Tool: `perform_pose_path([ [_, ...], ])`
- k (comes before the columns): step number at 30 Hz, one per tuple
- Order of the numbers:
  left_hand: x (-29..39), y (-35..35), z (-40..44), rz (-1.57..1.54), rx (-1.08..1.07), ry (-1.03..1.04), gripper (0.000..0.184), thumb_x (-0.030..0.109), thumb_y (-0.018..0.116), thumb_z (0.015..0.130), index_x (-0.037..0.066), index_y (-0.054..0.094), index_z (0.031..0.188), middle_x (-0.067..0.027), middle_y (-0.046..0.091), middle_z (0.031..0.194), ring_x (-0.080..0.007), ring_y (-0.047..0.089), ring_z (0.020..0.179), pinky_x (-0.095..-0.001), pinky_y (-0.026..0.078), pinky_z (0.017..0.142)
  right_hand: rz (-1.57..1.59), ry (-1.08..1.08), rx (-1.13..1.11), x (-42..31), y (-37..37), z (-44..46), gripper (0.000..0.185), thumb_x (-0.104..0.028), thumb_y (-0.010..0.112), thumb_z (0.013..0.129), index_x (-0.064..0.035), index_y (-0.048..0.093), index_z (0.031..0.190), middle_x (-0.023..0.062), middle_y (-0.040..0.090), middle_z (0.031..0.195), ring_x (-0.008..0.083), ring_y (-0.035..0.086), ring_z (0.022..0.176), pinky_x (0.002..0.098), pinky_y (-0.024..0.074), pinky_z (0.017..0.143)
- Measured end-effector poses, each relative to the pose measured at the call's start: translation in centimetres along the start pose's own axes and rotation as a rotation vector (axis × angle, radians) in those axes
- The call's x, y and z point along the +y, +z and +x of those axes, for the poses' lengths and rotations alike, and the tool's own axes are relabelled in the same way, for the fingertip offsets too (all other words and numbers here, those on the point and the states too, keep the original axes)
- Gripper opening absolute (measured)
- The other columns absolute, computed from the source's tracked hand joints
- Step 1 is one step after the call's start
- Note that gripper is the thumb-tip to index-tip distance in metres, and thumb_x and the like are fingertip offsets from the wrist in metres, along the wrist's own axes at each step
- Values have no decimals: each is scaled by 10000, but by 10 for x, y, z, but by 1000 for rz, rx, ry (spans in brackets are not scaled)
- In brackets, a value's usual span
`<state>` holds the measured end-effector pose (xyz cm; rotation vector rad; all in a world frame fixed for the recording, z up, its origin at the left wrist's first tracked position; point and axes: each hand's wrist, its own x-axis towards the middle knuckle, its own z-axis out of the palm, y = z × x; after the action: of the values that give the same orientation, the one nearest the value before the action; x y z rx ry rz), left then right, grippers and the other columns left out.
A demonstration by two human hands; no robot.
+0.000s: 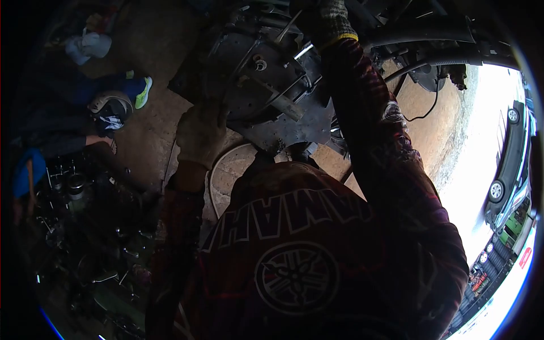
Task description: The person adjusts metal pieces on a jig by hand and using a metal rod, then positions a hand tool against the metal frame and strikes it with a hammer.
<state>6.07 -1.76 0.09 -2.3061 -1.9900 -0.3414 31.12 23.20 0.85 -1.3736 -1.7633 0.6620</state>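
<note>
Dim floor (pixel 153 76) | gloved hands (pixel 200 133) (pixel 334 21) at metal assembly (pixel 241 85) | car (pixel 506 152) outside

Left grip (pixel 200 131) gloved, back upward; right grip (pixel 327 18) gloved, farther forward, finger pose unclear.

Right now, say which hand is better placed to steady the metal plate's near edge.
Probably left: the left hand is close beside the metal plate; the right hand is much farther forward.

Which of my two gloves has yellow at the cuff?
Your right glove, near the top of the view: a yellow band edges its cuff. Your left glove, lower and further left, shows no yellow.
</note>
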Motion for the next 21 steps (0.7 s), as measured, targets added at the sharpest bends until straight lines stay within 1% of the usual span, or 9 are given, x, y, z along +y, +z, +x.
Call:
perform_pose_path([
  [4, -2, 2, 1, -6, 41, 66, 213, 326, 654, 945, 120, 658, 999, -98, 666, 874, -302, 674, 753, -457, 547, 675, -50, -19, 2, 0, 1, 3, 487, -196, 551, 983, -49, 489, 1442, 140, 574, 1392, 252, 508, 1326, 382, 435, 1088],
  [6, 2, -3, 2, -10, 2, 14, 165, 233, 691, 922, 78, 679, 979, -107, 689, 915, -322, 678, 790, -447, 553, 696, -67, -25, 0, -1, 0, 3, 490, -196, 547, 984, -48, 485, 1447, 141, 569, 1399, 253, 502, 1333, 382, 430, 1093],
  [10, -2, 1, -1, -9, -20, -16, 166, 233, 687, 923, 77, 684, 980, -108, 691, 924, -324, 679, 793, -441, 554, 710, -91, -38, 2, -1, 0, 3, 497, -196, 540, 986, -46, 476, 1455, 144, 559, 1412, 253, 489, 1347, 382, 420, 1104],
  [12, -8, 6, -4, 12, -19, 85, 154, 216, 680, 920, 79, 684, 990, -95, 696, 944, -309, 680, 819, -435, 553, 727, -104, -43, 1, -1, 0, 5, 500, -197, 537, 987, -45, 472, 1459, 146, 554, 1419, 253, 483, 1354, 382, 415, 1109],
  [13, -7, 7, -5, 10, -21, 85, 154, 216, 680, 920, 79, 684, 990, -95, 696, 944, -309, 680, 819, -435, 553, 727, -115, -46, 2, 0, 1, 6, 502, -197, 535, 987, -44, 470, 1461, 146, 552, 1423, 253, 480, 1357, 382, 412, 1112],
  [15, -5, 3, -2, 11, -22, 59, 118, 182, 673, 910, 93, 686, 987, -70, 688, 959, -269, 677, 865, -422, 552, 735, -129, -53, 5, 0, 0, 6, 505, -197, 532, 988, -43, 465, 1465, 148, 547, 1429, 253, 473, 1364, 383, 407, 1118],
  [16, -3, 0, 2, 14, -17, 57, 118, 182, 673, 910, 93, 686, 987, -70, 688, 959, -269, 677, 865, -422, 552, 735, -129, -53, 5, -1, -1, 6, 507, -197, 530, 989, -43, 463, 1467, 148, 544, 1433, 253, 470, 1367, 383, 404, 1120],
  [19, 1, -4, 0, 59, -118, -33, 103, 171, 665, 909, 104, 685, 985, -52, 677, 943, -246, 669, 874, -419, 546, 723, -139, -58, -3, 0, 0, 5, 512, -198, 524, 990, -41, 457, 1473, 151, 537, 1443, 253, 461, 1378, 383, 396, 1128],
  [21, -7, 3, -2, 82, -58, 125, 99, 170, 663, 907, 112, 684, 984, -52, 664, 929, -239, 662, 863, -416, 539, 709, -143, -61, 4, 2, 0, 6, 515, -198, 521, 991, -40, 452, 1477, 152, 532, 1450, 253, 454, 1384, 383, 391, 1134],
])
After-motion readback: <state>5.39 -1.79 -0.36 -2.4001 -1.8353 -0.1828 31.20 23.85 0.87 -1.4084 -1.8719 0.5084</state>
